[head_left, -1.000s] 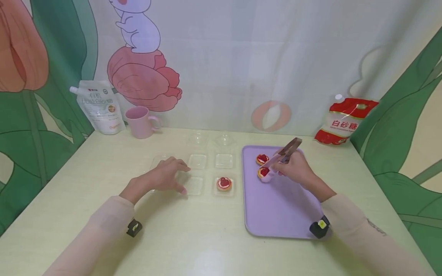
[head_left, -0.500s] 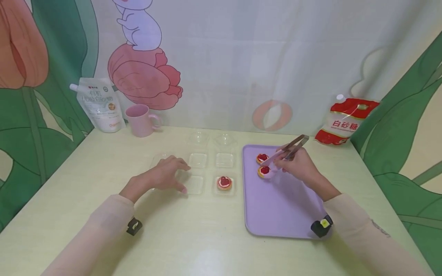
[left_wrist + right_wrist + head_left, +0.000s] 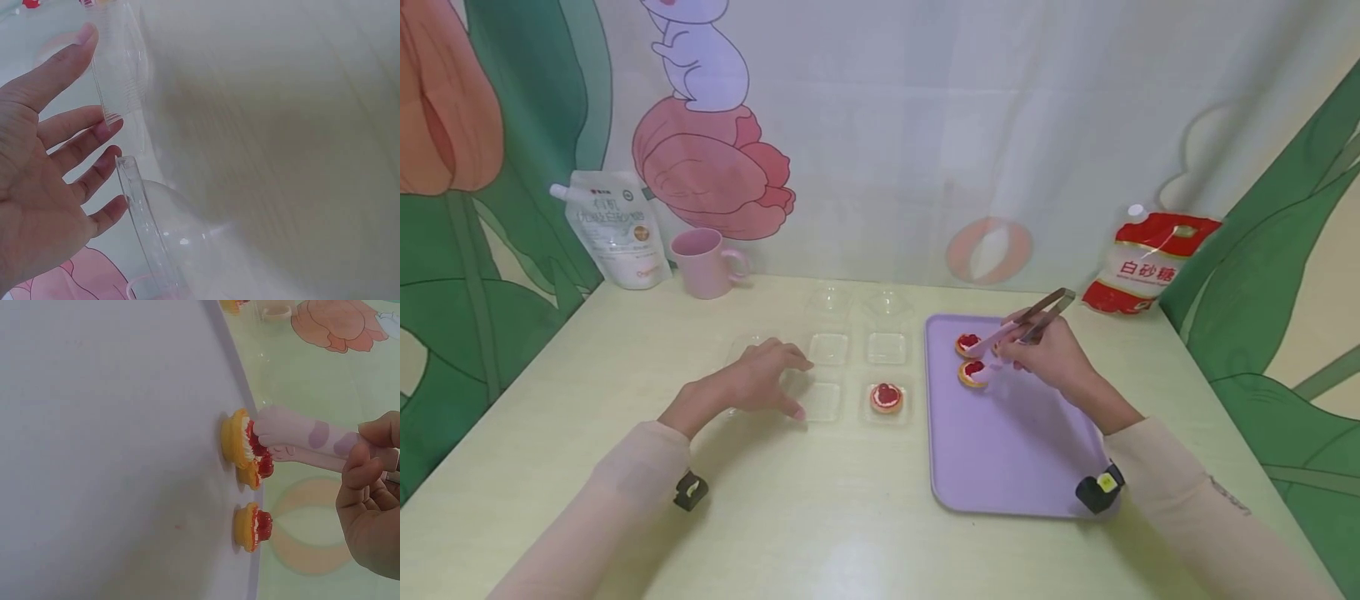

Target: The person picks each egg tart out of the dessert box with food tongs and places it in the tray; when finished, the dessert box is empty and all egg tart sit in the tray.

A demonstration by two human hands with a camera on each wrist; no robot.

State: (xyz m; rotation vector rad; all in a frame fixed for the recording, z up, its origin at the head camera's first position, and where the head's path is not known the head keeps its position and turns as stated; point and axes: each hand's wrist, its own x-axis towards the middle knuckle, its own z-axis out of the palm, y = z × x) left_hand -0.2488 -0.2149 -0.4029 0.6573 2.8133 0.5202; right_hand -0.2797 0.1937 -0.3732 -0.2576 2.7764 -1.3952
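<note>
My right hand (image 3: 1052, 350) grips metal tongs (image 3: 1039, 313) with pink paw-shaped tips. In the right wrist view the paw tips (image 3: 294, 434) lie at the red topping of the nearest tart (image 3: 236, 440). Two more small tarts sit behind it on the purple tray (image 3: 1000, 467), partly covered by the tongs and hand in the head view. My left hand (image 3: 758, 382) is at the clear plastic boxes, its fingers apart and loosely bent. In the left wrist view the fingertips meet the edges of a clear box (image 3: 119, 75) and a domed lid (image 3: 150, 219).
Another tart (image 3: 887, 397) sits in a clear box left of the tray. Several clear boxes (image 3: 829, 348) and domed lids stand on the pale table. At the back are a pink mug (image 3: 702, 265), a white pouch (image 3: 617, 233) and a red-and-white sugar bag (image 3: 1142, 265).
My right hand has shifted slightly up and to the right with the tongs, and more of the front tart shows. My left hand stays in place.
</note>
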